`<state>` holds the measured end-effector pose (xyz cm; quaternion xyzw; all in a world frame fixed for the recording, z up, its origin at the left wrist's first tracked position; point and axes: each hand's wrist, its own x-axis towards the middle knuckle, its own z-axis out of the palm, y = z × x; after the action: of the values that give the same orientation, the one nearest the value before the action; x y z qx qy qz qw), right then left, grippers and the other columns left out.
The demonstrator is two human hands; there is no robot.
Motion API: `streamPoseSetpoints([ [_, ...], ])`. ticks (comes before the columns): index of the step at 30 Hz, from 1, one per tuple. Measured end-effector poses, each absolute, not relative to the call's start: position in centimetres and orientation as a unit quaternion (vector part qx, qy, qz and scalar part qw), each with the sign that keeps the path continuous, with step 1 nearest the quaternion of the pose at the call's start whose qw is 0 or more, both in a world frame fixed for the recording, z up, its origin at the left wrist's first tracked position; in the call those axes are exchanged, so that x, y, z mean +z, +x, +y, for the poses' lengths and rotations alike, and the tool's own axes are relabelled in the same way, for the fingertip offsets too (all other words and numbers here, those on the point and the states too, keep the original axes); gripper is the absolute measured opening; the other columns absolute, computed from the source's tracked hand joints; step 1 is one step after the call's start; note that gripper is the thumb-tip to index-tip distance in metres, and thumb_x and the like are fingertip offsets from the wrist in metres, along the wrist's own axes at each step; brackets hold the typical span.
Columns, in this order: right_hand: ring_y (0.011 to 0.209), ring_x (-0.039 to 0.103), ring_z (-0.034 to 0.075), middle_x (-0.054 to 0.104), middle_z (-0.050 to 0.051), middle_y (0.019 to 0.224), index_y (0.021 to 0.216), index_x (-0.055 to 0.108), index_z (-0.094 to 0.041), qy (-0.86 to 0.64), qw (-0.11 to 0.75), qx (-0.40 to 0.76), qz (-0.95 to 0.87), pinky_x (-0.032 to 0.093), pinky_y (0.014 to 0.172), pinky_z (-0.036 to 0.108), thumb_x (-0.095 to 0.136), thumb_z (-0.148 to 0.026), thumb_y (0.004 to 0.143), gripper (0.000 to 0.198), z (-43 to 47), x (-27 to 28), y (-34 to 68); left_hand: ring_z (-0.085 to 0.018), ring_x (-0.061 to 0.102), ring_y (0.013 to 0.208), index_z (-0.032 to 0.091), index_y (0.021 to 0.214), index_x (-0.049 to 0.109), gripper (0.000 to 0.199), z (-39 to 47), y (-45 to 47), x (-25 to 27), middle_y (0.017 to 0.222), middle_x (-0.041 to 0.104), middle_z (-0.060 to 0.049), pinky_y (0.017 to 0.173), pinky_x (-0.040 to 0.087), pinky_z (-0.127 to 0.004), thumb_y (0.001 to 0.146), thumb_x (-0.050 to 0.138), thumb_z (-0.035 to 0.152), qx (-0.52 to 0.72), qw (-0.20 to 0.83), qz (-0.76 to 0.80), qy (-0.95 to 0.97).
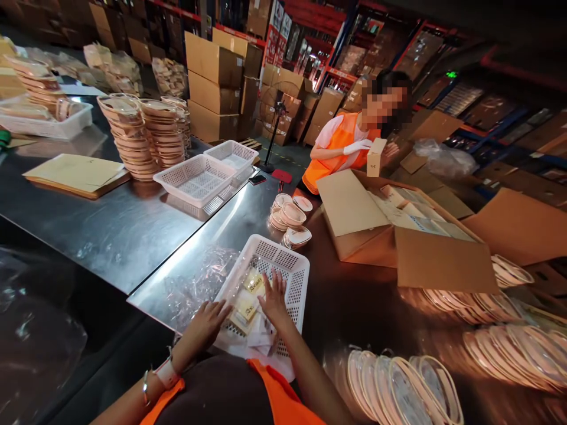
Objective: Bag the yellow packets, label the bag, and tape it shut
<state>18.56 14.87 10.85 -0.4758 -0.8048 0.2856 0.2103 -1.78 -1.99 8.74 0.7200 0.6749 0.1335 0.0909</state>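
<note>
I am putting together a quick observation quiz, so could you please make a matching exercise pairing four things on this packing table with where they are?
Things:
1. white plastic mesh basket
2. open brown cardboard carton
3. small tan box
4. flat stack of tan paper sheets

Places:
A. far left on the steel table
B. in the co-worker's gloved hand
C. under both of the person's hands
D. right of the basket

Pairs: 1-C, 2-D, 3-B, 4-A
</note>
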Motion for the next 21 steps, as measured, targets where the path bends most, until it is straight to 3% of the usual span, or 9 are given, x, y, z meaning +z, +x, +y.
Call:
streamPoseSetpoints([
  [2, 0.161, 0.023, 0.036, 0.043, 0.008, 0.168, 0.135, 0.071, -0.029, -0.383, 0.133, 0.207, -0.89, 0.01, 0.13, 0.067, 0.054, 0.007, 0.075, 0.072, 15.3, 11.6, 16.6, -0.034, 0.068, 0.127, 0.024, 0.144, 0.064, 0.056, -2.7, -1.7, 8.9, 0.143, 0.069, -0.015, 0.118, 0.044, -0.062, 0.089, 0.058, 0.012, 0.146, 0.103, 0.621, 0.763],
  [4, 0.157, 0.034, 0.033, 0.051, 0.008, 0.161, 0.126, 0.075, -0.026, -0.395, 0.127, 0.198, -0.888, 0.02, 0.129, 0.064, 0.047, 0.009, 0.077, 0.066, 16.4, 12.6, 15.1, -0.034, 0.068, 0.126, 0.025, 0.145, 0.062, 0.055, -3.5, -1.9, 9.3, 0.142, 0.069, -0.013, 0.118, 0.042, -0.062, 0.09, 0.067, 0.028, 0.155, 0.121, 0.577, 0.793],
  [8, 0.149, 0.045, 0.032, 0.055, 0.018, 0.156, 0.146, 0.06, -0.014, -0.44, 0.142, 0.235, -0.855, 0.033, 0.126, 0.056, 0.056, -0.011, 0.092, 0.054, 19.2, 14.2, 12.5, -0.031, 0.071, 0.119, 0.027, 0.136, 0.067, 0.044, -4.6, -2.4, 10.8, 0.137, 0.073, -0.011, 0.114, 0.047, -0.054, 0.094, 0.066, 0.037, 0.153, 0.136, 0.538, 0.818],
  [10, 0.149, 0.045, 0.033, 0.052, 0.019, 0.158, 0.156, 0.05, -0.013, -0.408, 0.125, 0.261, -0.866, 0.032, 0.126, 0.053, 0.073, -0.028, 0.091, 0.071, 19.9, 14.5, 11.1, -0.031, 0.072, 0.117, 0.026, 0.132, 0.07, 0.039, -4.9, -2.4, 11.5, 0.136, 0.073, -0.011, 0.112, 0.049, -0.051, 0.095, 0.065, 0.039, 0.161, 0.143, 0.527, 0.822],
  [12, 0.139, 0.056, 0.031, 0.062, 0.017, 0.149, 0.156, 0.05, -0.015, -0.378, 0.098, 0.296, -0.872, 0.04, 0.12, 0.047, 0.084, -0.032, 0.082, 0.082, 20.1, 14.5, 9.6, -0.028, 0.073, 0.115, 0.026, 0.131, 0.07, 0.038, -4.8, -2.5, 12.1, 0.132, 0.075, -0.01, 0.112, 0.05, -0.046, 0.098, 0.061, 0.041, 0.177, 0.166, 0.512, 0.824],
  [15, 0.1, 0.073, 0.024, 0.079, 0.008, 0.106, 0.128, 0.072, -0.019, -0.36, 0.067, 0.338, -0.867, 0.054, 0.095, 0.035, 0.081, -0.022, 0.083, 0.046, 19.9, 14.4, 7.8, -0.03, 0.069, 0.126, 0.027, 0.129, 0.072, 0.034, -3.7, -3.7, 12.9, 0.134, 0.074, -0.01, 0.12, 0.043, -0.055, 0.1, 0.055, 0.035, 0.216, 0.131, 0.569, 0.783],
  [18, 0.085, 0.07, 0.021, 0.076, 0.004, 0.086, 0.096, 0.077, -0.018, -0.361, 0.083, 0.364, -0.854, 0.051, 0.084, 0.03, 0.07, -0.016, 0.089, 0.011, 19.3, 14.5, 7.2, -0.049, 0.046, 0.147, 0.018, 0.133, 0.07, 0.044, -1.7, -7.1, 13.8, 0.156, 0.054, -0.025, 0.117, 0.027, -0.082, 0.099, 0.053, 0.038, 0.269, 0.004, 0.784, 0.559],
  [20, 0.083, 0.069, 0.02, 0.074, 0.003, 0.083, 0.088, 0.074, -0.02, -0.365, 0.115, 0.38, -0.842, 0.049, 0.083, 0.029, 0.066, -0.016, 0.09, 0.009, 18.9, 14.8, 7.5, -0.056, 0.044, 0.145, 0.006, 0.137, 0.064, 0.059, -0.6, -10.1, 14.3, 0.157, 0.046, -0.036, 0.11, 0.033, -0.082, 0.095, 0.056, 0.046, 0.302, 0.029, 0.872, 0.383],
  [21, 0.081, 0.067, 0.019, 0.073, 0.002, 0.081, 0.085, 0.073, -0.021, -0.37, 0.132, 0.388, -0.834, 0.048, 0.081, 0.028, 0.065, -0.017, 0.09, 0.009, 18.8, 15.0, 7.8, -0.055, 0.053, 0.138, 0.003, 0.131, 0.066, 0.059, -0.2, -11.5, 14.6, 0.149, 0.054, -0.037, 0.106, 0.042, -0.076, 0.092, 0.057, 0.046, 0.318, 0.075, 0.882, 0.34],
])
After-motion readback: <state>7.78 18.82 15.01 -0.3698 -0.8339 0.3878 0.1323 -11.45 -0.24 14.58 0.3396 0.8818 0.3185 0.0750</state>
